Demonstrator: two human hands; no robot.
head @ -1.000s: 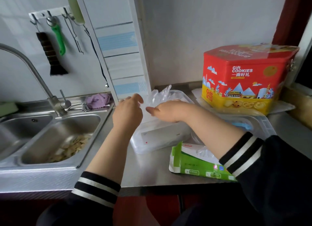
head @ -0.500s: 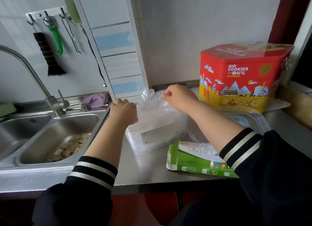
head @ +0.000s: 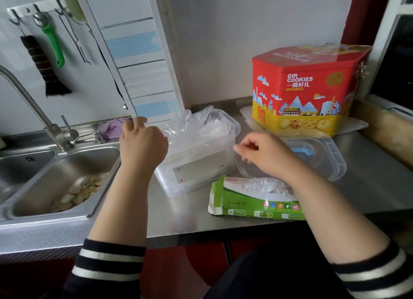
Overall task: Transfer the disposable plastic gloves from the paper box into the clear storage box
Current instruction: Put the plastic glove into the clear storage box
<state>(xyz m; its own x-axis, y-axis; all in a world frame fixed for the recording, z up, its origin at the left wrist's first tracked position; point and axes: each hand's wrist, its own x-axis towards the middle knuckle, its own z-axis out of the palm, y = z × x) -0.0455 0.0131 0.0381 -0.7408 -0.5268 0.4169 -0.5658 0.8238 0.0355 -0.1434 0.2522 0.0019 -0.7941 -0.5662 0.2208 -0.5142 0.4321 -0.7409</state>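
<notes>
The clear storage box [head: 201, 171] stands on the steel counter with a crumpled heap of clear plastic gloves [head: 201, 128] rising out of its open top. My left hand [head: 143, 142] grips the box's left end, its fingers curled over the rim and hidden behind the hand. My right hand [head: 263, 155] hovers just right of the box, above the lid, with fingers loosely curled and nothing seen in them. The green and white paper box [head: 245, 204] lies near the counter's front edge, with more gloves [head: 263, 185] showing through its opening.
The storage box's clear lid [head: 330, 158] lies flat to the right, under my right hand. A red and yellow cookie tin [head: 308, 86] stands behind it. A steel sink [head: 55, 175] with scraps and a faucet [head: 33, 106] sit at the left. A white panel [head: 138, 70] leans on the wall.
My right hand let go of the gloves at the top of the storage box and moved right and down, over the lid. My left hand stays at the box's left end.
</notes>
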